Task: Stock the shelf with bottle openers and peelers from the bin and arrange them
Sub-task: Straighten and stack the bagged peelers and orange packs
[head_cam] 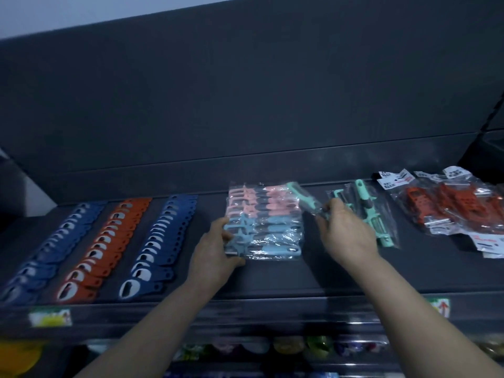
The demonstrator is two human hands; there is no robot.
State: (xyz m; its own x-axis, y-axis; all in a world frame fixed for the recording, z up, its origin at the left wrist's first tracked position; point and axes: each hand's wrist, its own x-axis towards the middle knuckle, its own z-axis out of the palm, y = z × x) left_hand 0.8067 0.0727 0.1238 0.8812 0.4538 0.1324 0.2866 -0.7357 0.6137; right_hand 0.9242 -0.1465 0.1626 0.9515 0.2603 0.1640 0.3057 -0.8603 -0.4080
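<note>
Head view: arranging step. My left hand (215,249) grips the near-left edge of the stack (270,222), which is pink and blue plastic-handled peelers in crinkly clear bags, on the shelf (272,274) between my hands. My right hand (346,233) pinches one bagged teal peeler (302,200), lifted and tilted, just beyond its fingers. Teal pile (368,211) sits right of that hand. Openers (90,241), flat blue and orange rows, lie left of the left hand. Next, I reckon: lay it square on a pile. Slick bags may slide.
</note>
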